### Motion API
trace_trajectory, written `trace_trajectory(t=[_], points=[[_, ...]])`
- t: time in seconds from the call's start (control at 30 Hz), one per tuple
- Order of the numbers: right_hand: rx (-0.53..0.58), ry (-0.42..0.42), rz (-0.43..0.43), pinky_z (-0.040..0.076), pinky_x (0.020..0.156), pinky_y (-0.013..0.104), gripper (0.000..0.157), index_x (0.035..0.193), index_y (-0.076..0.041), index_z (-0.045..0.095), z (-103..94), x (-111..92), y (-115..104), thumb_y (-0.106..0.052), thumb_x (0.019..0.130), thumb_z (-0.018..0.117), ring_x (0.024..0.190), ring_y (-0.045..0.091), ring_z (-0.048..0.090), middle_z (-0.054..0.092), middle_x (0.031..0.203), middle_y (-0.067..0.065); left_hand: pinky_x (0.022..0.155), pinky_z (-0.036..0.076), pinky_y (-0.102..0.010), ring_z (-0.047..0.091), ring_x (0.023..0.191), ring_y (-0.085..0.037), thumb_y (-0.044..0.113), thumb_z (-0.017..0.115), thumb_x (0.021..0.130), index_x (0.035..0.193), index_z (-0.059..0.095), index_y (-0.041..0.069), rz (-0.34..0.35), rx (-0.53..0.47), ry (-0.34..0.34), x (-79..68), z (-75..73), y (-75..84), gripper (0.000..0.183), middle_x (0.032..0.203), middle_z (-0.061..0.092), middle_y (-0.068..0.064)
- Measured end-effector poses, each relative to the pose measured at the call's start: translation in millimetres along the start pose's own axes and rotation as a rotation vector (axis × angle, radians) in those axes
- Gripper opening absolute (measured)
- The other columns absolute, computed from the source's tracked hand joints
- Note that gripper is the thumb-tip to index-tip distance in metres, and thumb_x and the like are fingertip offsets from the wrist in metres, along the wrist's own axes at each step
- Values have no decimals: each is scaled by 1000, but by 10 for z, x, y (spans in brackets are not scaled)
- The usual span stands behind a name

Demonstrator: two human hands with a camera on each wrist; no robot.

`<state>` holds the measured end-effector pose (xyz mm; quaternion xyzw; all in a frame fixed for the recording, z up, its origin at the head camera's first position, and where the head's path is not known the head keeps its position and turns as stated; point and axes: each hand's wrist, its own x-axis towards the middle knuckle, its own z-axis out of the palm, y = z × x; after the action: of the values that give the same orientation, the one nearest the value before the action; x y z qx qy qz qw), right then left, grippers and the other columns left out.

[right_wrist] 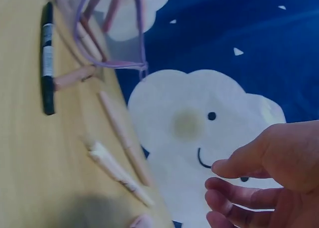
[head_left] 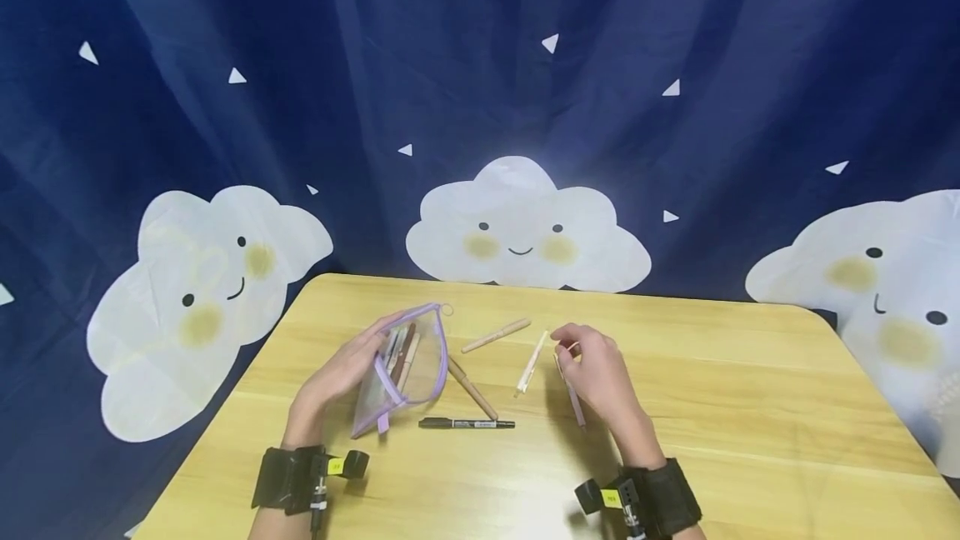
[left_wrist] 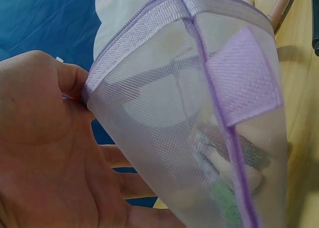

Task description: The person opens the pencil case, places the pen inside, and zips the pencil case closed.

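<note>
My left hand holds a translucent mesh pencil pouch with purple trim by its edge. The left wrist view shows the thumb at the zipper edge of the pouch and the other fingers behind it. Several pens stand inside, visible through the mesh, and the mouth gapes to the right. Over the table's right half, my right hand hovers with fingers loosely bent. Nothing lies between its fingertips in the right wrist view. Beside and below that hand is a pale purple pen. A white pen lies just left of it.
On the wooden table, a black marker lies in front of the pouch. One tan pen slants close to the pouch's mouth, and another tan pen lies farther back. A dark blue cloud-patterned curtain hangs behind the table.
</note>
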<state>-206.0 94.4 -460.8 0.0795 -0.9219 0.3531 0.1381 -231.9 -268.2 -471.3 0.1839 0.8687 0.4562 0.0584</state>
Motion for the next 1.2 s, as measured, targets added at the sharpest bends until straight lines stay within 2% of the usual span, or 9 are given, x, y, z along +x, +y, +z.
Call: trace_trajectory(t=[0.13, 0.33, 0.57, 0.7, 0.87, 1.0, 1.2], points=[[1, -50, -37, 56, 62, 34, 18, 101, -3, 73, 189, -34, -70, 0, 84, 68, 77, 21, 65, 69, 84, 6, 110, 19, -69, 25, 141, -42, 18, 26, 110, 155, 31, 12, 0, -11, 5, -16, -19, -21, 46, 158, 30, -17], [-24, -111, -142, 58, 65, 33, 26, 107, -3, 71, 569, -123, -323, -6, 81, 72, 76, 20, 64, 69, 90, 10, 107, 23, -71, 29, 138, -46, 18, 27, 110, 155, 32, 15, -34, 19, 4, 4, -9, 63, 46, 157, 31, -19], [-102, -137, -155, 56, 62, 36, 31, 109, -1, 71, 887, -183, -497, -16, 83, 76, 77, 23, 61, 66, 93, 10, 108, 22, -69, 28, 140, -43, 20, 27, 110, 155, 33, 13, -2, 5, -1, 43, 43, 44, 46, 157, 32, -17], [-127, -146, -142, 54, 59, 34, 22, 99, -4, 73, 978, -209, -503, -15, 80, 77, 73, 21, 57, 62, 87, 7, 109, 21, -69, 27, 140, -42, 22, 26, 110, 155, 33, 14, 3, 9, -5, 50, 45, 69, 46, 157, 32, -16], [-149, -129, -173, 47, 50, 28, 9, 87, -6, 73, 1050, -225, -477, -10, 79, 77, 62, 16, 50, 56, 75, 1, 108, 23, -69, 29, 139, -42, 23, 26, 110, 155, 33, 16, 1, 27, -7, 52, 37, 56, 46, 157, 32, -16], [-164, -102, -196, 49, 49, 26, 9, 87, -4, 75, 1090, -220, -458, -5, 78, 76, 60, 14, 52, 59, 72, 2, 106, 26, -70, 32, 138, -43, 24, 25, 110, 155, 32, 16, 2, 37, -3, 42, 29, 29, 46, 157, 33, -16], [-150, -102, -197, 51, 50, 25, 10, 88, -3, 76, 1072, -200, -461, -1, 78, 74, 60, 14, 55, 63, 72, 4, 109, 24, -68, 29, 140, -41, 19, 26, 110, 155, 34, 13, 7, 42, 15, 11, 18, -5, 46, 157, 33, -16]])
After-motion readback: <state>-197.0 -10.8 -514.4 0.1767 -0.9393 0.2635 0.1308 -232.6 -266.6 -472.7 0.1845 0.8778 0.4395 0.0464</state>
